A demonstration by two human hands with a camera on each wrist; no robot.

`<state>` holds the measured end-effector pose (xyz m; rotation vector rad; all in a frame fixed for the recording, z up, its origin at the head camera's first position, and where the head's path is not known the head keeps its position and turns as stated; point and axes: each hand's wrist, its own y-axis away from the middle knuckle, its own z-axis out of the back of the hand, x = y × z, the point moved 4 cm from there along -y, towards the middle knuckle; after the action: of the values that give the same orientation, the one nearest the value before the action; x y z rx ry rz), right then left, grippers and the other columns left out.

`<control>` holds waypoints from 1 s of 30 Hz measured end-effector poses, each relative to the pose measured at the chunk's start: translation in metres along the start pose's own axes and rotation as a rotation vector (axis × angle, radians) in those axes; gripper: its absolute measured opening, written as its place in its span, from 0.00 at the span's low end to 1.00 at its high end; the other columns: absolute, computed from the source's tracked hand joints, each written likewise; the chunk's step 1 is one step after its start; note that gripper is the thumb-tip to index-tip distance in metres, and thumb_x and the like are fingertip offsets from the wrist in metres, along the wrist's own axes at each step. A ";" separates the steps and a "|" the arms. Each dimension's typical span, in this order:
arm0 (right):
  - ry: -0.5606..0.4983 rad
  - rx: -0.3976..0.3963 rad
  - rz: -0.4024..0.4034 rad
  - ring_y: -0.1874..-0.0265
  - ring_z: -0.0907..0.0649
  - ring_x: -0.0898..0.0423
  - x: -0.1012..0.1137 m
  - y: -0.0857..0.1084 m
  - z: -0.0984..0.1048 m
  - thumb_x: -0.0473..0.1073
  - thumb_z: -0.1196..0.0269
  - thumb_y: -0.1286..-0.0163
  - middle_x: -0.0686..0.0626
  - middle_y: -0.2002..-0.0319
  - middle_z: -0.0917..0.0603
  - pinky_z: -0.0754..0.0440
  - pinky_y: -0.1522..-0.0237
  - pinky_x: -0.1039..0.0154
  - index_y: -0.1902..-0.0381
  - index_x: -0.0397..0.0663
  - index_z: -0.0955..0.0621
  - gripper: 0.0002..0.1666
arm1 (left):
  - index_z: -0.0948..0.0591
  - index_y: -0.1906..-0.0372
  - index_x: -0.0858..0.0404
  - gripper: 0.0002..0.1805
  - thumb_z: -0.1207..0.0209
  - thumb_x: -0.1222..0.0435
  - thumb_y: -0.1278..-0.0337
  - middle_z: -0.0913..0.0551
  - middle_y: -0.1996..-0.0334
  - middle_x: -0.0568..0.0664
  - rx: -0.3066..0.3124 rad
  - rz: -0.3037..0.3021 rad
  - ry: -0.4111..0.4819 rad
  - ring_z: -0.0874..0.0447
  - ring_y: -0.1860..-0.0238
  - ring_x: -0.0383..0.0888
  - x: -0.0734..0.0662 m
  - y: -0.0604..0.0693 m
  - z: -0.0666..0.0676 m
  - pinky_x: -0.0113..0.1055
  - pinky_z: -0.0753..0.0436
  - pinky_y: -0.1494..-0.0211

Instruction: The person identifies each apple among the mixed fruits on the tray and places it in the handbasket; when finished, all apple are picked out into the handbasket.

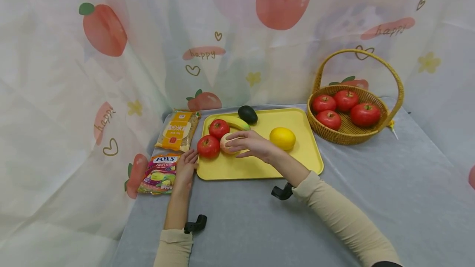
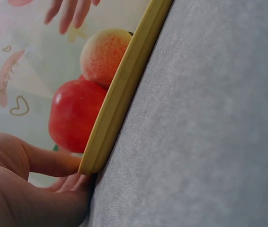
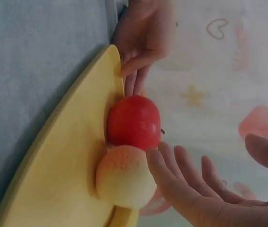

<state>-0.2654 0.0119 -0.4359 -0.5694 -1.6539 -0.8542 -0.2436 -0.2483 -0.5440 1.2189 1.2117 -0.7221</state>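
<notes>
My left hand (image 1: 185, 168) is at the near left corner of the yellow tray (image 1: 256, 172). Its thumb lies on the rim and the other fingers are beside the edge, holding the corner. Over the tray, my right hand (image 1: 254, 145) hovers palm down with its fingers spread and nothing held. Just beyond those fingertips sits a peach (image 3: 124, 177), pale with a reddish blush. Two red apples (image 1: 208, 147) are next to it at the tray's left side. A banana (image 1: 237, 122), a dark avocado (image 1: 248, 114) and a yellow lemon (image 1: 283, 138) also lie on the tray.
At the back right stands a wicker basket (image 1: 343, 137) with a tall handle and several red apples (image 1: 365, 114) inside. Left of the tray lie an orange-and-clear food bag (image 1: 179, 130) and a purple FOX'S candy bag (image 1: 159, 174). A printed curtain (image 1: 230, 69) hangs behind.
</notes>
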 end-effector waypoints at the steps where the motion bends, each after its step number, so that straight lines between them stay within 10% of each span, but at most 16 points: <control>1: 0.006 0.007 0.000 0.30 0.27 0.31 -0.001 -0.001 -0.002 0.43 0.43 0.20 0.33 0.32 0.23 0.28 0.30 0.37 0.29 0.34 0.27 0.28 | 0.37 0.21 0.66 0.38 0.52 0.86 0.36 0.32 0.25 0.63 0.000 0.001 0.000 0.33 0.24 0.55 0.000 0.000 0.000 0.46 0.34 0.22; 30: -0.137 -0.151 -0.040 0.23 0.37 0.32 -0.025 -0.045 -0.033 0.65 0.59 0.17 0.33 0.21 0.40 0.40 0.22 0.40 0.19 0.34 0.42 0.46 | 0.36 0.22 0.63 0.39 0.50 0.86 0.37 0.30 0.25 0.60 -0.016 0.048 0.000 0.32 0.24 0.53 -0.001 0.000 -0.001 0.45 0.33 0.22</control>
<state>-0.2728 -0.0401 -0.4675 -0.7154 -1.7390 -0.9941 -0.2442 -0.2471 -0.5424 1.2304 1.1825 -0.6763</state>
